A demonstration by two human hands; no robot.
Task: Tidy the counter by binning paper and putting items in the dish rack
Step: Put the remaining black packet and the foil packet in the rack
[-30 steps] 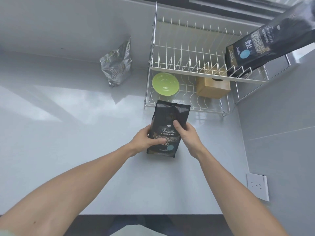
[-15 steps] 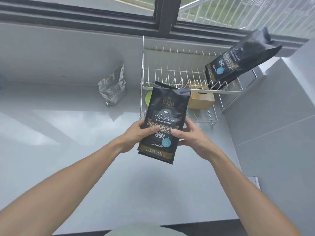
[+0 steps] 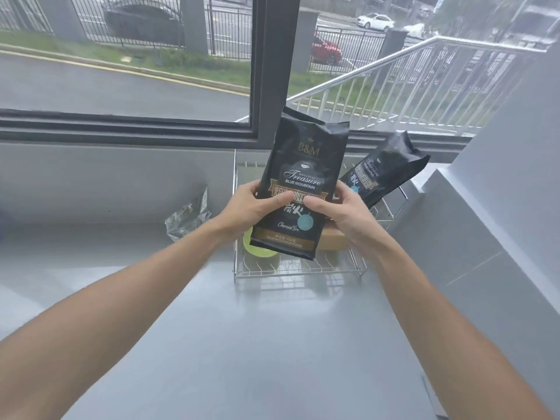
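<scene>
I hold a black coffee bag (image 3: 306, 165) upright in the air in front of the white wire dish rack (image 3: 298, 269). My left hand (image 3: 253, 204) grips its left edge and my right hand (image 3: 339, 212) grips its right edge, thumbs on the label. A second black coffee bag (image 3: 383, 168) lies tilted on the rack's upper tier at the right. In the lower tier a green bowl (image 3: 257, 250) and a tan wooden box (image 3: 331, 241) show partly behind the held bag.
A crumpled silver foil bag (image 3: 189, 216) stands on the grey counter (image 3: 242, 344) left of the rack, near the back wall. A grey tiled wall (image 3: 500, 237) closes the right side. A window runs along the back.
Both hands have lifted the black coffee bag off the counter and carried it up and forward toward the rack. The view has tilted up to the window.
</scene>
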